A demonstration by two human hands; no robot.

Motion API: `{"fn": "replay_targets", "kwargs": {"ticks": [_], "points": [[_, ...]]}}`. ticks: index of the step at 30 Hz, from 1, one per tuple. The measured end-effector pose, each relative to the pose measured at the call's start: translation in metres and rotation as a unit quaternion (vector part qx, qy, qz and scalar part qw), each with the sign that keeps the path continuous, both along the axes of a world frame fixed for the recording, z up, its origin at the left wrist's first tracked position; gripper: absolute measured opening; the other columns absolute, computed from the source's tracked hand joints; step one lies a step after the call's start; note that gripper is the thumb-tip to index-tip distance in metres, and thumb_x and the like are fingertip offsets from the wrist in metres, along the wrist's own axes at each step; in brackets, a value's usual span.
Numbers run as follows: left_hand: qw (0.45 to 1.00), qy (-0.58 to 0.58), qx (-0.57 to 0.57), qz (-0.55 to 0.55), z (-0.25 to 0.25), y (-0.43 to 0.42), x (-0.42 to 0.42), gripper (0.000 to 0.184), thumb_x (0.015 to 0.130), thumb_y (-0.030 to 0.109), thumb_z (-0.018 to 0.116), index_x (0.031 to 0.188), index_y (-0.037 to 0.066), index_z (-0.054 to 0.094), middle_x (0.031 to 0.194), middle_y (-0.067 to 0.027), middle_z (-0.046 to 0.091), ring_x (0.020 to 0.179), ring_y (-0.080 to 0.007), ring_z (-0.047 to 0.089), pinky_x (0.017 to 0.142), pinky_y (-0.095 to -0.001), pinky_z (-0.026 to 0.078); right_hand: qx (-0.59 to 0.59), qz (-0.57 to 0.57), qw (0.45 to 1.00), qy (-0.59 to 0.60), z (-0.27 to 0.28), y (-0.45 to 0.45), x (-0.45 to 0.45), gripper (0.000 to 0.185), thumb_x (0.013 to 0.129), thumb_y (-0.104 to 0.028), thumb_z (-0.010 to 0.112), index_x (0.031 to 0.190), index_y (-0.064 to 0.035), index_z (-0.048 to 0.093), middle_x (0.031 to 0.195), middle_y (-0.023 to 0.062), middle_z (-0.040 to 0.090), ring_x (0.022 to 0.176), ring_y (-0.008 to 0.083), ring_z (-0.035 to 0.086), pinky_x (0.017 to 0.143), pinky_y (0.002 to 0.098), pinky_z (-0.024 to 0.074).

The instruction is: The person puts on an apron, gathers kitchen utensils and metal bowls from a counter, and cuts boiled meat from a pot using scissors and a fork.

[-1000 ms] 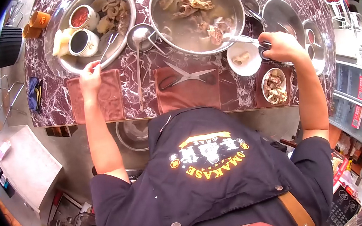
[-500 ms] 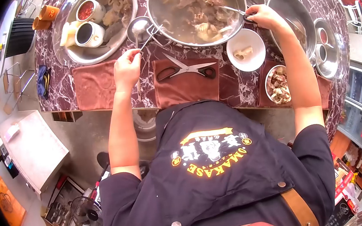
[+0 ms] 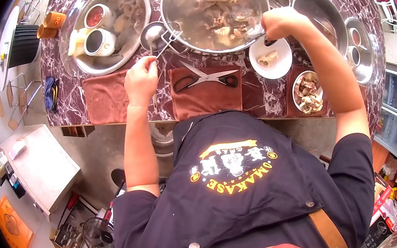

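Note:
My left hand (image 3: 142, 81) is closed on slim metal tongs (image 3: 168, 43), whose far end reaches the near-left rim of a large metal pot (image 3: 183, 45). Cloudy broth and chunks of meat (image 3: 223, 10) fill this pot. Over its right rim, my right hand (image 3: 283, 23) is wrapped round a metal utensil with a black handle (image 3: 269, 41). The utensil's working end is mostly hidden. Just below that hand sits a white bowl (image 3: 279, 69) with a pale piece of food (image 3: 267, 58) inside. Open scissors (image 3: 207, 76) lie on a brown cloth (image 3: 205, 100) between my forearms.
An oval metal tray (image 3: 143, 28) at left holds food and two sauce jars. Beside it rests a ladle (image 3: 152, 32). To the right are a deep metal basin (image 3: 305, 4), a small bowl of food scraps (image 3: 307, 92) and a metal plate (image 3: 364, 72). Another brown cloth (image 3: 105, 101) lies at left.
My right hand has turned over and come down slightly, drawing the utensil back toward the pot's near-right rim. The meat sits lower in the broth. My left hand has barely moved.

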State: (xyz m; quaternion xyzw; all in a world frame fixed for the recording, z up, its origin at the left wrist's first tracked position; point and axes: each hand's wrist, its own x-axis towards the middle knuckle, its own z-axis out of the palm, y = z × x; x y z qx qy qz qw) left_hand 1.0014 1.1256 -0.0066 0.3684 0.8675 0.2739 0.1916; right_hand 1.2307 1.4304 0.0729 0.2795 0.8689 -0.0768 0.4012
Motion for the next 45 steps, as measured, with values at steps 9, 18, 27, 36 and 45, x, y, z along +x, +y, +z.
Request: {"fn": "replay_targets", "kwargs": {"ticks": [9,18,27,36,45], "points": [[0.990,-0.109,0.063,0.064,-0.020,-0.038,-0.002,0.021,0.091,0.020,0.065,0.107,0.008,0.072,0.069,-0.0056,0.068,0.061,-0.0108,0.061,0.059,-0.0285,0.047,-0.146,-0.133,0.960,0.198,-0.062,0.011,0.031,0.037,0.079,-0.019,0.075,0.114,-0.0060,0.071,0.108,0.0166,0.071,0.100,0.0283,0.068,0.091,0.0358,0.0509],[0.983,-0.156,0.090,0.047,-0.013,-0.019,-0.001,0.020,0.094,0.010,0.062,0.110,0.000,0.069,0.076,0.0011,0.067,0.067,-0.0042,0.055,0.061,-0.0226,0.044,-0.243,-0.321,0.873,0.275,-0.073,0.001,0.043,0.034,0.083,-0.015,0.071,0.115,-0.0046,0.070,0.087,0.0072,0.070,0.074,0.0124,0.062,0.068,0.0276,0.0511],[0.995,0.059,0.028,-0.069,-0.031,0.052,0.019,0.021,0.087,0.025,0.062,0.099,0.013,0.074,0.089,-0.0116,0.072,0.086,-0.0331,0.069,0.075,-0.0402,0.054,-0.273,-0.356,0.834,0.320,-0.080,-0.020,0.065,0.038,0.082,-0.009,0.067,0.120,-0.0019,0.068,0.089,0.0069,0.070,0.077,0.0112,0.063,0.072,0.0259,0.0511],[0.937,-0.308,0.164,0.029,-0.092,0.080,0.035,0.021,0.090,0.014,0.066,0.104,-0.001,0.072,0.086,-0.0053,0.072,0.075,-0.0095,0.063,0.071,-0.0245,0.049,-0.166,-0.306,0.876,0.335,-0.054,-0.030,0.116,0.042,0.077,-0.017,0.071,0.118,-0.0051,0.066,0.091,0.0136,0.069,0.081,0.0220,0.066,0.079,0.0322,0.0511],[0.883,-0.415,0.211,0.052,-0.094,0.091,0.040,0.020,0.092,0.007,0.067,0.110,0.001,0.071,0.090,0.0015,0.067,0.078,-0.0039,0.056,0.068,-0.0182,0.043,-0.007,-0.255,0.929,0.267,-0.019,-0.060,0.108,0.046,0.077,-0.031,0.070,0.119,-0.0155,0.062,0.099,0.0141,0.069,0.096,0.0290,0.067,0.085,0.0385,0.0511]]}}
